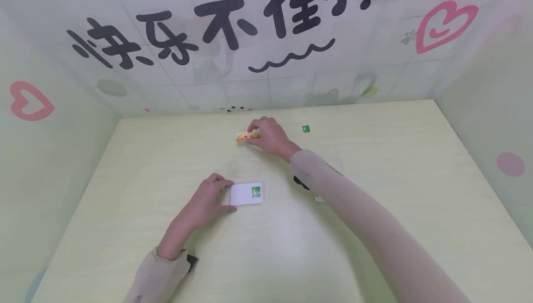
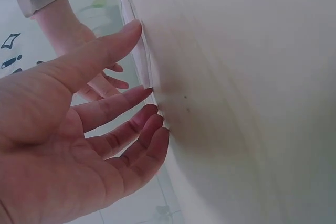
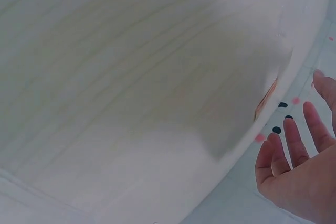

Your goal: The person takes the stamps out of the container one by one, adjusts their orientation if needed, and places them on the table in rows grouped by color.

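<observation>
Near the middle of the table lies a white rounded card with a small green square picture on its right part. My left hand holds the card's left end, thumb at the near edge and index finger at the far edge. In the left wrist view the thumb and index fingertips of my left hand meet the card's thin side. Farther back, my right hand is over a small orange-and-white piece on the table. The right wrist view shows that hand's fingers spread, apart from the orange piece.
A small green square lies on the table to the right of my right hand. A faint clear sheet lies behind the white card. Part of another white card shows beside my right sleeve. Printed walls enclose the table's back and sides.
</observation>
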Motion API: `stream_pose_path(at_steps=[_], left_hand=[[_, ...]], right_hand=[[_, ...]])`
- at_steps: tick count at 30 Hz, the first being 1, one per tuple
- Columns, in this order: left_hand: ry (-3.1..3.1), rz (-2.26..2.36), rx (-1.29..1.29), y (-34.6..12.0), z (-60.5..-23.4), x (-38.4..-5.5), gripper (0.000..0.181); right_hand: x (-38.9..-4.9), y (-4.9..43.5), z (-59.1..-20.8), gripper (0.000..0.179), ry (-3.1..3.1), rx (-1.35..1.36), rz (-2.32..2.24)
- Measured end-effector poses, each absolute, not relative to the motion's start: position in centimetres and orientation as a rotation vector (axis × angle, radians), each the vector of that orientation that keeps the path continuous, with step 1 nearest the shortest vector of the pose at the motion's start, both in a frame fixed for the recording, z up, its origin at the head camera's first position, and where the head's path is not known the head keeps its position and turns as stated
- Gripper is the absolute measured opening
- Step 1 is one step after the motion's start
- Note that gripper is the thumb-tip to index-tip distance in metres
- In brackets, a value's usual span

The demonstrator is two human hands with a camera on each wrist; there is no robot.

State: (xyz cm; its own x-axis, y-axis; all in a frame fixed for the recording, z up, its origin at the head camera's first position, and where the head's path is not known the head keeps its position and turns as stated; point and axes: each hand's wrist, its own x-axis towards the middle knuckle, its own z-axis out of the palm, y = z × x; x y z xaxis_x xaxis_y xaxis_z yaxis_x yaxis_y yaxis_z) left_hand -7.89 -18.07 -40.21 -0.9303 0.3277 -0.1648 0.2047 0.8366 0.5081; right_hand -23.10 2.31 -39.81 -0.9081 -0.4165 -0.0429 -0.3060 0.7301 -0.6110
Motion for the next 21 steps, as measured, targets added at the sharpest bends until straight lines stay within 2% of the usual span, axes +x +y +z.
stream_pose_path(at_steps=[21], left_hand=[[2.735,0.723,0.387,-17.9,-39.7,-8.0,0.061]], right_hand=[[-24.1,1.6,-41.1,0.033,2.809,-0.571,-0.814]])
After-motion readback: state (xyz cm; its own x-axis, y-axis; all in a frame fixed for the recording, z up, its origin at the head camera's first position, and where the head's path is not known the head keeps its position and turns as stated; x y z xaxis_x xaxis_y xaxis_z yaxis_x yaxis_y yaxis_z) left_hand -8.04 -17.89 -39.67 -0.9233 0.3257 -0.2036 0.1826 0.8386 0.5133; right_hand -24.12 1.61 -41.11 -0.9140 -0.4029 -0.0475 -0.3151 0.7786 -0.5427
